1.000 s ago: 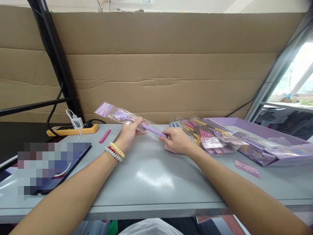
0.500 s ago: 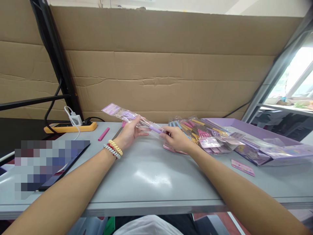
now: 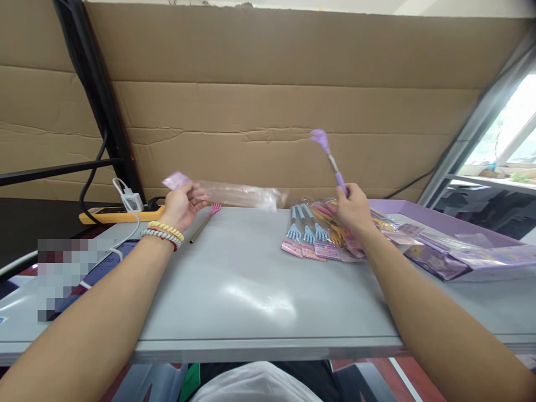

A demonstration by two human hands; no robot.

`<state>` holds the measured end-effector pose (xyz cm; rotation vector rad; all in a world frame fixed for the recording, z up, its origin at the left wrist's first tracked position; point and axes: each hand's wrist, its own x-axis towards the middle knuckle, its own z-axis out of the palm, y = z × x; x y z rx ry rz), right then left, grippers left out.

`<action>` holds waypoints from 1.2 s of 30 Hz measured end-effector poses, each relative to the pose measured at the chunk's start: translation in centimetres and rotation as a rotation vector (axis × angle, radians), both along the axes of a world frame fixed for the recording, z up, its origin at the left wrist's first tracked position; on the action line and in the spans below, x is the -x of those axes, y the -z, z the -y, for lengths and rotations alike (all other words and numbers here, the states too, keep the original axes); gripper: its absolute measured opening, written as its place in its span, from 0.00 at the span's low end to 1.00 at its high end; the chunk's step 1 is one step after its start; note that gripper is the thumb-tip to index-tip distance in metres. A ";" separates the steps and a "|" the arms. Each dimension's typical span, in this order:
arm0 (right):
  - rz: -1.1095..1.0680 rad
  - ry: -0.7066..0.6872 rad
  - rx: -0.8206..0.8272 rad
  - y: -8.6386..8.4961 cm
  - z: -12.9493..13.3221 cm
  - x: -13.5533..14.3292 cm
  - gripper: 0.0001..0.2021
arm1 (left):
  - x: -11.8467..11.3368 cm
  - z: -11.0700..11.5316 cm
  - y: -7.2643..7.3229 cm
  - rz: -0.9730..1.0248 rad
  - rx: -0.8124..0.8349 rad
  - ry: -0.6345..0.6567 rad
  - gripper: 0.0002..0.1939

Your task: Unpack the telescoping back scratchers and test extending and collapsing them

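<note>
Near the table's (image 3: 251, 273) far edge, the right hand (image 3: 354, 207) grips a slim purple claw-headed stick (image 3: 333, 162), its long axis tilting up and leftward; the left hand (image 3: 182, 206), well apart, holds a clear plastic sleeve (image 3: 240, 195).

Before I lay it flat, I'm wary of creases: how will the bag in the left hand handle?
The bag is probably floppy and apt to crease, as it looks like thin film. It seems light: nothing shows in its clear length. Its shiny surface may make it slippery.
</note>
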<state>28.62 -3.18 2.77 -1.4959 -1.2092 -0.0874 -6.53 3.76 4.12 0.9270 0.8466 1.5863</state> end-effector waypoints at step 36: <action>-0.283 -0.879 0.255 0.8 3.2 8.4 0.15 | -6.0 4.5 3.3 -1.359 -0.772 0.180 0.21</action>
